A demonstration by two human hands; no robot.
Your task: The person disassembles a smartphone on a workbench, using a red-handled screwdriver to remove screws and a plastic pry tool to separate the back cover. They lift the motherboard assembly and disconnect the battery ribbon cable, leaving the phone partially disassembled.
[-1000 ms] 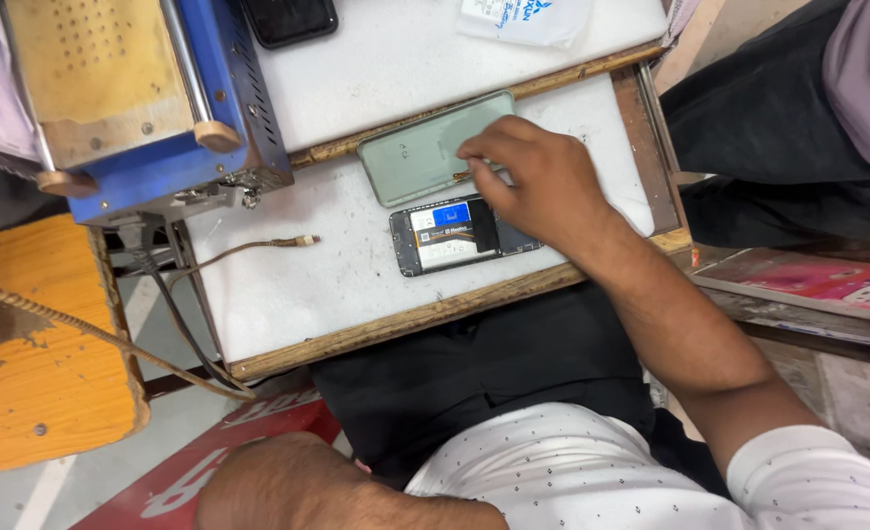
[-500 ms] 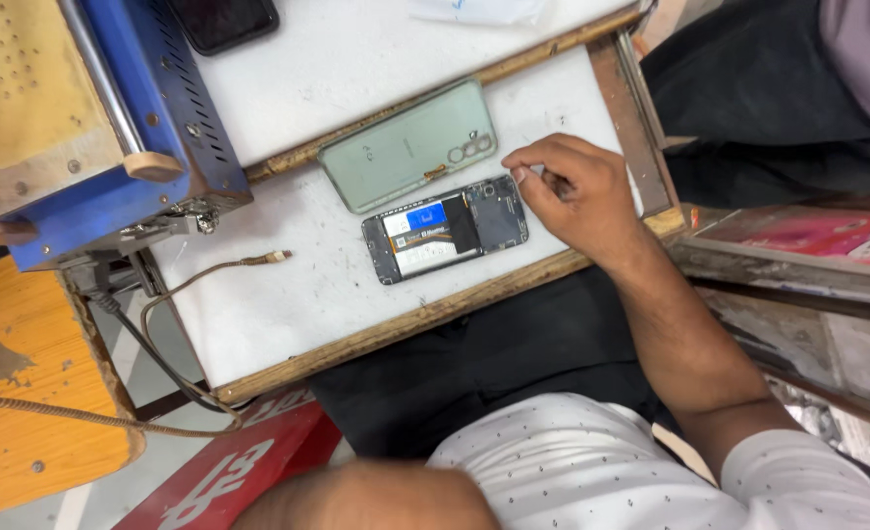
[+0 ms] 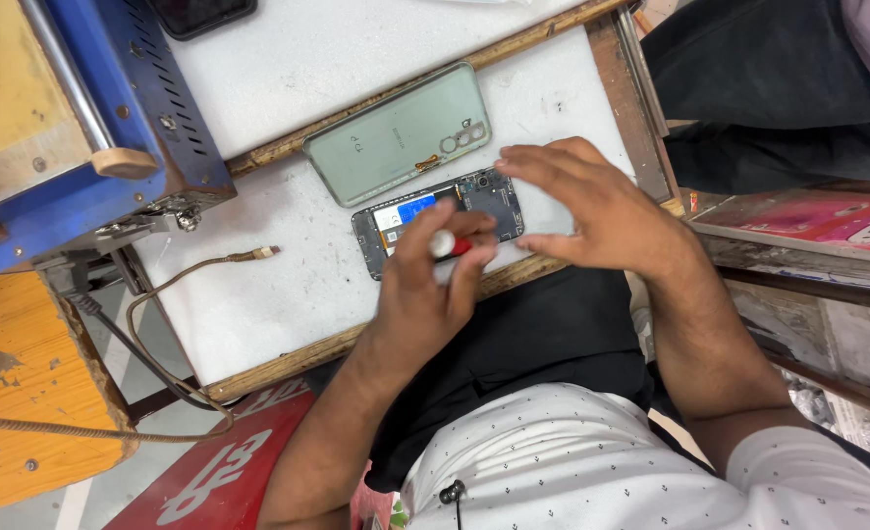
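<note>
Fingers of the left hand (image 3: 425, 285) curl together around a small screwdriver with a red and white handle (image 3: 448, 244), thumb on one side and the other fingers wrapped over it, its white cap end showing between them; the tip is hidden under the fingers, so whether it touches anything cannot be told. This hand reaches up from the lower left, forearm bare, wrist bent so that the knuckles sit over the lower edge of the opened phone (image 3: 433, 213), which lies back-up on the white work board (image 3: 288, 294) with its blue-labelled battery exposed just beyond the fingertips. The right hand (image 3: 592, 206) comes in from the right, its fingers spread slightly apart and flat, empty, their tips resting at the camera end of the phone. Just past both sets of fingers lies the pale green back cover (image 3: 401, 132), beside the phone. Left of the left hand a loose charging cable (image 3: 199, 270) trails across the board. Half a second ago only the right hand was at the phone, pinching at its right end; the left hand with the screwdriver has since come in.
</note>
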